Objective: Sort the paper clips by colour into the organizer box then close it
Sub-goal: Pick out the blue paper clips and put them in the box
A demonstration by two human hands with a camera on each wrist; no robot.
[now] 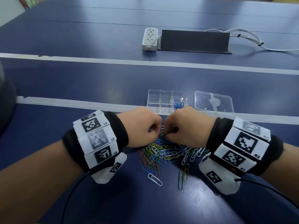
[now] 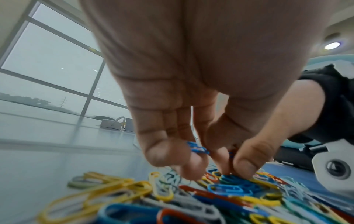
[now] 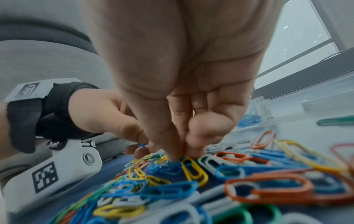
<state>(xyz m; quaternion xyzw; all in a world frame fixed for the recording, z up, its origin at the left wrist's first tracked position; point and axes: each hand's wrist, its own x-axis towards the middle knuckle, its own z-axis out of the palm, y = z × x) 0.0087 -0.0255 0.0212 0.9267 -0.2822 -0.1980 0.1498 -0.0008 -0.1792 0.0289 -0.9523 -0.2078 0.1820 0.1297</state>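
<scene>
While the left hand [image 1: 142,126] holds blue clips [image 2: 197,149] and the right hand [image 1: 186,126] pinches another over the pile [image 1: 163,154], just short of the open box [image 1: 166,101], tangled neighbours could lift along and land in the blue compartment.

1. we take the paper clip pile [image 1: 163,152] as landmark: organizer box [image 1: 159,101] lies behind it.
2. lid [image 1: 214,102] sits right of the box.
3. power strip [image 1: 150,39] lies far behind.
</scene>
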